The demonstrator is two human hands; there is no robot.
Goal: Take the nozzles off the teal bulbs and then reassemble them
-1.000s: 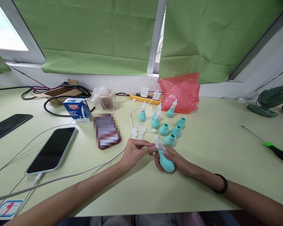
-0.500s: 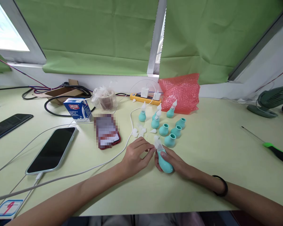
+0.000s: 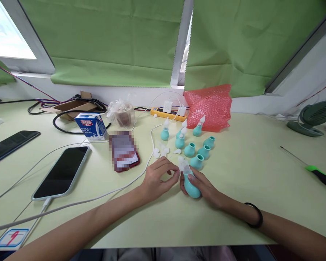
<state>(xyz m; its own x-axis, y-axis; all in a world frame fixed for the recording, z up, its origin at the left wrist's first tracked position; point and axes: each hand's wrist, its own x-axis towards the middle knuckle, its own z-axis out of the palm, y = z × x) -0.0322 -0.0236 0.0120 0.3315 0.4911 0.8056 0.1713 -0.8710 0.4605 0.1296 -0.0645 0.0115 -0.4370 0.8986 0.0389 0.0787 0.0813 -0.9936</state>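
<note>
My right hand (image 3: 202, 184) is wrapped round a teal nasal aspirator bulb (image 3: 191, 186), its thumb pressing on the front. A translucent nozzle (image 3: 186, 167) sits in the bulb's mouth, with whitish see-through plastic (image 3: 182, 162) at its upper left. The closed fingertips of my left hand (image 3: 161, 178) pinch at the edge of that plastic; the exact grip is too small to make out. Just beyond, several teal bulbs (image 3: 197, 161) stand with bare mouths. Others, like the bulb at the left (image 3: 164, 134), carry clear nozzles. Loose translucent pieces (image 3: 163, 150) lie beyond my left hand.
Left of my hands lie a pixelated phone (image 3: 124, 152), a charging phone (image 3: 62, 173) and a blue milk carton (image 3: 91, 127). A white cable (image 3: 119, 189) runs past my left forearm. Behind the bulbs are a yellow power strip (image 3: 156, 111) and pink bubble wrap (image 3: 209, 108); a screwdriver (image 3: 313, 170) lies right.
The whole view has shifted slightly. Both hands keep nearly the same pose, and the bulb in my right hand looks a little more upright.
</note>
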